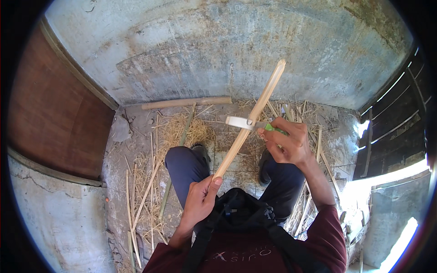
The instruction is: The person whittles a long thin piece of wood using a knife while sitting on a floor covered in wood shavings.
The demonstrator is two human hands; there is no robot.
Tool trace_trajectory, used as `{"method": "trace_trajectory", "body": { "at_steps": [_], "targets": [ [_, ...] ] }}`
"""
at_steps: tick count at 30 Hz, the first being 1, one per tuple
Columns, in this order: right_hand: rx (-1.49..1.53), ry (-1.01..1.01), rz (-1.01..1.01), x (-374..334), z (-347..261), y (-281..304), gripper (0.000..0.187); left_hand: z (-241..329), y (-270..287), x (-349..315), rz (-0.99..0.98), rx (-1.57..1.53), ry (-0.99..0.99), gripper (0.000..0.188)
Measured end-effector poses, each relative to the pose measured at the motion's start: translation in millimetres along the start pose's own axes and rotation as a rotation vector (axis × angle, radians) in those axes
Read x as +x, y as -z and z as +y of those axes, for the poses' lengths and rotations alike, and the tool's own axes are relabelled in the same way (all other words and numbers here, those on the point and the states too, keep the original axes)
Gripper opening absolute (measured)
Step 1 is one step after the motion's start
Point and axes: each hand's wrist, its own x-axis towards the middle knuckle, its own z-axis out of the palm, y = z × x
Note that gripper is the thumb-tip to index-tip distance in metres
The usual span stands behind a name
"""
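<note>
A long pale bamboo strip [265, 98] slants up and away in front of me, its far end raised toward the wall. My left hand [200, 199] is closed round its near end, thumb on top. In my right hand [290, 142] is a knife [238, 122] with a green handle, the fingers wrapped round it. Its bright blade lies crosswise over the strip about midway along and appears to touch it. Part of the handle is hidden by my fingers.
Shavings and straw [177, 129] litter the floor between and beside my legs. Several thin strips [146, 195] lie at the left, more at the right. A bamboo pole [187, 103] rests along the base of the concrete wall [205, 59]. A brown board [61, 104] stands at the left.
</note>
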Motion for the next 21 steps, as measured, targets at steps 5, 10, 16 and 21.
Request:
{"method": "trace_trajectory", "body": {
  "at_steps": [5,10,16,21],
  "targets": [
    [-0.040,-0.420,0.209,4.1,81.0,30.3,0.013,-14.8,8.9,-26.7,-0.024,-0.004,0.052,0.037],
    [0.023,-0.691,0.093,-12.9,94.1,36.7,0.011,-36.3,17.5,-22.4,0.069,-0.048,0.100,0.038],
    [-0.069,-0.755,-0.138,-52.5,107.3,32.8,0.018,-38.2,14.1,-14.0,0.042,-0.036,0.064,0.039],
    [0.053,-0.917,0.287,-44.0,87.7,34.3,0.023,-26.9,12.4,-5.6,0.057,0.111,0.015,0.037]
  ]
}}
